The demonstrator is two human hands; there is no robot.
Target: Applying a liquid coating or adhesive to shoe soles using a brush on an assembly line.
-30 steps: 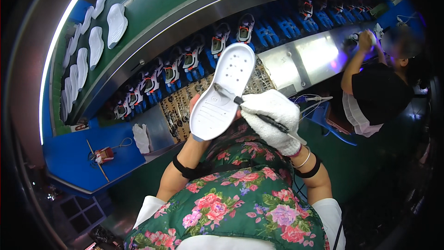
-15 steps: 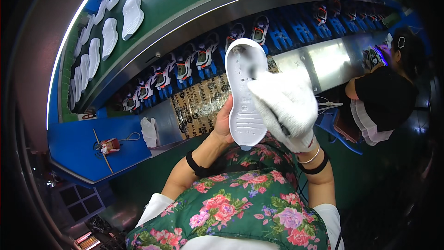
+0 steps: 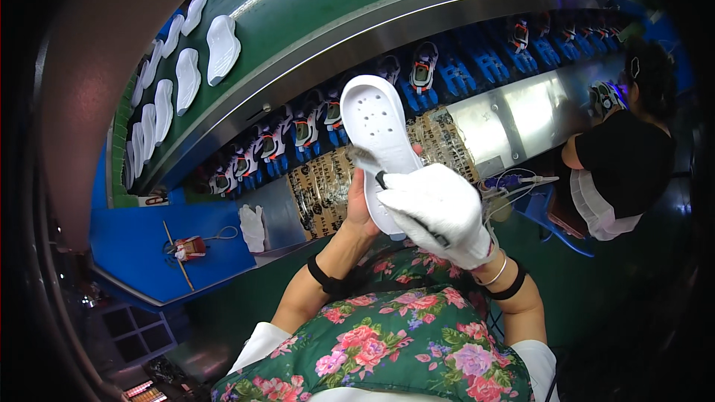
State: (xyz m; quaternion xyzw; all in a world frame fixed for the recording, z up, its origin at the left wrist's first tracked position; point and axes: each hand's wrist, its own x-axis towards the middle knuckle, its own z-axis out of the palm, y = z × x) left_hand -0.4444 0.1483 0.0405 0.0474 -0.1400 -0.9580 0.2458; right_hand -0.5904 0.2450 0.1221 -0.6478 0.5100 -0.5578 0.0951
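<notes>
My bare left hand [image 3: 359, 208] grips a white shoe sole [image 3: 372, 113] from beneath, toward its lower half. The sole is held upright before me, its inner face with small holes and ridges turned to me. In a white knitted glove, my right hand [image 3: 441, 208] is closed on a small brush [image 3: 365, 159]. The brush's blurred bristles are over the middle of the sole; its handle is mostly hidden by the glove. The glove covers part of the sole's lower half.
Several white soles [image 3: 188, 80] lie on a green conveyor [image 3: 313, 7]. Shoes on blue holders [image 3: 423, 67] line the shelf below. A blue table [image 3: 134, 246] carries a red container [image 3: 192, 248] with a stick across it, near a white glove [image 3: 252, 227]. A co-worker [image 3: 625, 141] sits right.
My right hand has moved down and left, bringing the brush from the sole's upper part to its middle. The sole has shifted slightly left and tilted. The view has shifted a little.
</notes>
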